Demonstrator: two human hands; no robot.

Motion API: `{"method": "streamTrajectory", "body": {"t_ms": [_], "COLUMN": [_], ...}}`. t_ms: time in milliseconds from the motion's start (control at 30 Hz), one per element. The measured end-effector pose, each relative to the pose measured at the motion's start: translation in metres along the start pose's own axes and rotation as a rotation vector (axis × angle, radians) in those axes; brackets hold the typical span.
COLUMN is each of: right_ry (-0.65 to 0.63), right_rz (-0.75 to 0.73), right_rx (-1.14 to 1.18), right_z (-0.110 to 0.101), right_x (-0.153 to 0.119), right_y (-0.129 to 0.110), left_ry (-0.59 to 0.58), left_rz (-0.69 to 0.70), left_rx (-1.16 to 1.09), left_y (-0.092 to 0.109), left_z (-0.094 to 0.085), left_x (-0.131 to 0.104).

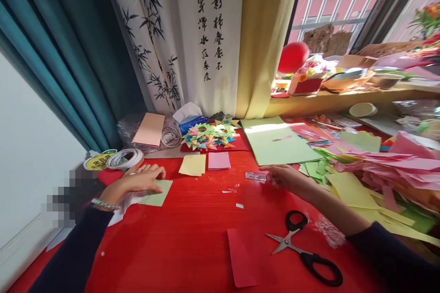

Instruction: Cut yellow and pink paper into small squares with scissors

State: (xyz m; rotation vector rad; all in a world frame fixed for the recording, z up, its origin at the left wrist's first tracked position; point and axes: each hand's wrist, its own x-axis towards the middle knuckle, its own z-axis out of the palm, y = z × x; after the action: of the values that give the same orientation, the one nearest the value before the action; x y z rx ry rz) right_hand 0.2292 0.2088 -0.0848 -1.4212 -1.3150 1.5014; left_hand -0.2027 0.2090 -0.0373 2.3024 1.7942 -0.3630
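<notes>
My left hand (pixel 146 181) lies over a light green paper square (pixel 160 196) at the left of the red table, thumb and fingers apart, its palm side hidden. White paper or tissue shows under its wrist. My right hand (pixel 280 177) has its fingertips at the right end of a short clear strip like a small ruler (pixel 253 176), which lies on the tabletop; the index finger points out above it. A yellow paper stack (pixel 192 165) and a pink paper stack (pixel 219 160) sit between my hands. Black-handled scissors (pixel 292 240) lie with blades parted beside a folded red paper (pixel 242 256).
Folded paper stars (pixel 211 135) are heaped at the back, near a tissue pack (pixel 190 121). Tape rolls (pixel 123 159) stand at the left. A large green sheet stack (pixel 280 142) is behind my right hand. Loose pink, yellow and green papers (pixel 388 169) cover the right side.
</notes>
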Motion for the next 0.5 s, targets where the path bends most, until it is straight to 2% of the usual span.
{"method": "streamTrajectory", "body": {"t_ms": [100, 167, 200, 267, 333, 400, 500], "right_ry": [0.268, 0.391, 0.398, 0.362, 0.340, 0.338, 0.340], "right_rz": [-0.341, -0.505, -0.536, -0.517, -0.454, -0.414, -0.390], "right_rx": [-0.693, -1.067, -1.200, -1.356, -1.406, -1.409, -1.427], "right_z": [-0.018, -0.036, -0.045, -0.059, -0.064, -0.064, -0.061], "right_x": [0.001, 0.006, 0.008, 0.014, 0.018, 0.021, 0.022], "right_y": [-0.005, -0.004, -0.002, 0.005, 0.013, 0.019, 0.019], "left_ry": [-0.026, 0.026, 0.054, 0.075, 0.125, 0.232, 0.295], "left_rz": [-0.017, 0.015, 0.062, 0.222, 0.444, 0.582, 0.649], "left_rx": [-0.022, -0.029, -0.033, -0.023, -0.023, 0.056, 0.089], "left_y": [-0.003, 0.009, 0.023, 0.063, 0.116, 0.170, 0.233], "left_z": [-0.010, -0.025, -0.033, -0.048, -0.055, -0.052, -0.039], "left_x": [-0.001, 0.000, 0.001, 0.010, 0.027, 0.052, 0.098]}}
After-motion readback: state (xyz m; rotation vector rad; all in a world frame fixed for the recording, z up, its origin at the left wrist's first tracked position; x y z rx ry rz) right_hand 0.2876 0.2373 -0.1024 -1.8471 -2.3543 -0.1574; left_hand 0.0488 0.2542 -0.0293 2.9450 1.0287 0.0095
